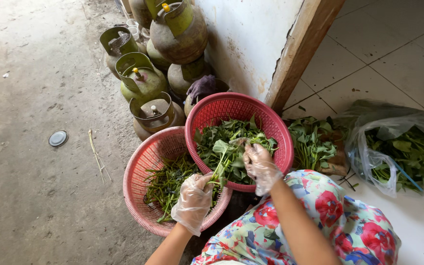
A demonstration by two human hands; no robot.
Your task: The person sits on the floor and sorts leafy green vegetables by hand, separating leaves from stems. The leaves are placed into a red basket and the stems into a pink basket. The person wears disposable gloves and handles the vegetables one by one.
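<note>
Both hands wear thin clear plastic gloves. Seen from the head camera, the left hand is closed around the lower end of a leafy green sprig, over the near rim of a pink basket that holds bare green stems. Its fingers curl tight on the stalk. The right hand sits just beside it, fingers pinched on the leaves at the top of the same sprig, above a darker red basket heaped with picked green leaves. The red basket overlaps the pink one and rests partly on its rim.

On the white tiled floor to the right lies a loose bunch of greens, and beside it a clear plastic bag with more greens. Behind the baskets, against the wall, stand several worn green gas cylinders. A small round lid lies well apart on the concrete ground. A floral skirt covers the person's lap.
</note>
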